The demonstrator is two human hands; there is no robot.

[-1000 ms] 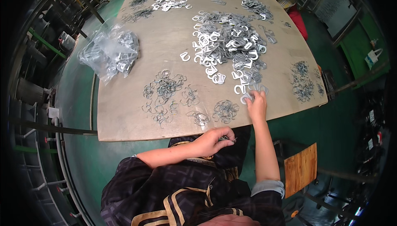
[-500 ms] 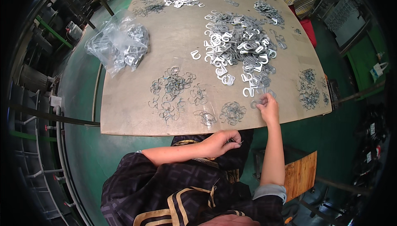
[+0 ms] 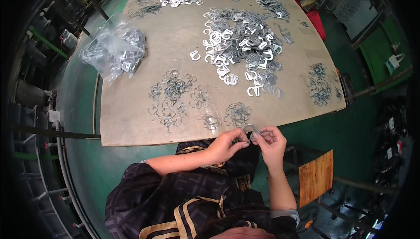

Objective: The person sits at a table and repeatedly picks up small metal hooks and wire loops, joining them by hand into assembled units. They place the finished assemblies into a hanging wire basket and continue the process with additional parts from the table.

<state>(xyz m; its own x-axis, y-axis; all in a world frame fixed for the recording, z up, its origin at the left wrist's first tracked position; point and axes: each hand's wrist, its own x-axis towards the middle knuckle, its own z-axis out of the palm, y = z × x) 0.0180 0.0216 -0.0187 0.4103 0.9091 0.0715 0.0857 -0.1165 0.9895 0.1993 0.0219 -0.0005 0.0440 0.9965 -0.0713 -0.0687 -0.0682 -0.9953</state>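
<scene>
Both hands meet just below the near edge of the brown table (image 3: pixel 175 38). My right hand (image 3: pixel 270 140) and my left hand (image 3: pixel 227 143) pinch one flat metal hook-shaped piece (image 3: pixel 251 129) between their fingertips; a thin wire part may be with it, too small to tell. Just beyond the hands lies a small cluster of bent wire clips (image 3: pixel 237 113). Farther up the table spreads a big heap of flat metal hook pieces (image 3: pixel 240 48).
More wire clips (image 3: pixel 171 94) lie at the table's left middle and another patch (image 3: pixel 321 86) at the right edge. A clear plastic bag of metal parts (image 3: pixel 116 51) hangs over the left edge. A wooden stool (image 3: pixel 316 177) stands to my right on the green floor.
My right hand drew back from the heap's near edge with a metal piece and came to my left hand at the table's near edge. Both hands now hold it together.
</scene>
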